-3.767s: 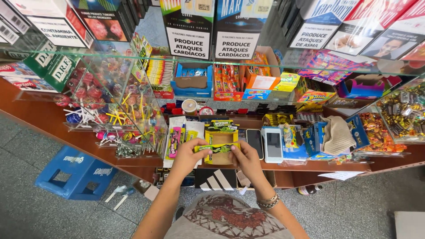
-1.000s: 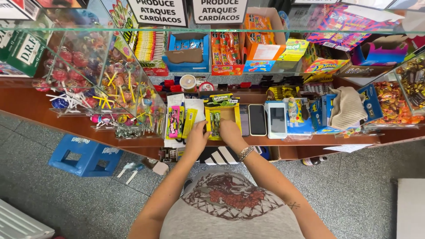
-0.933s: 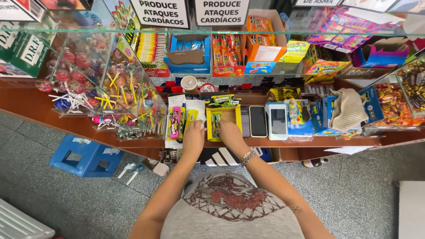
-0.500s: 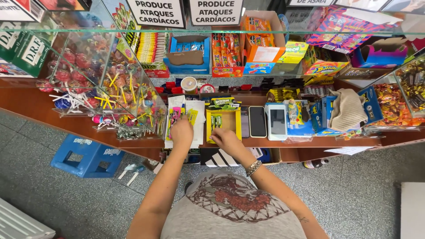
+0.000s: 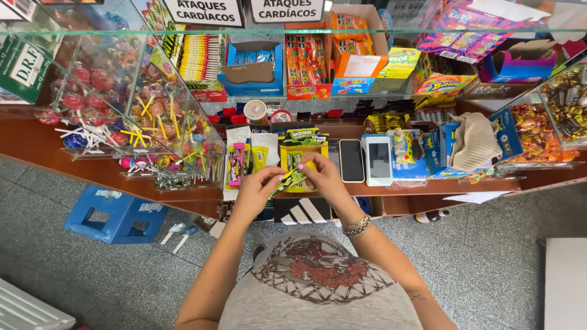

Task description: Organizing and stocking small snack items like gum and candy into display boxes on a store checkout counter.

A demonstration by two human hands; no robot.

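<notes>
Wooden shop counter (image 5: 489,183), crowded with sweets, over grey floor.
Left hand (image 5: 255,190) and right hand (image 5: 324,177) meet above the counter edge, fingertips of both pinching a small green-yellow candy packet (image 5: 290,179) between them, yellow display box (image 5: 298,164) just beyond.

I'm seeing a yellow-green candy packet (image 5: 292,178) with black bits, pinched over a yellow box (image 5: 298,160). Left of that box there's a pink packet (image 5: 235,165) on white card. Right of it, a black phone (image 5: 351,161), then a white device (image 5: 378,160). Table (image 5: 489,183) is reddish-brown wood, crate (image 5: 116,214) is blue.
</notes>
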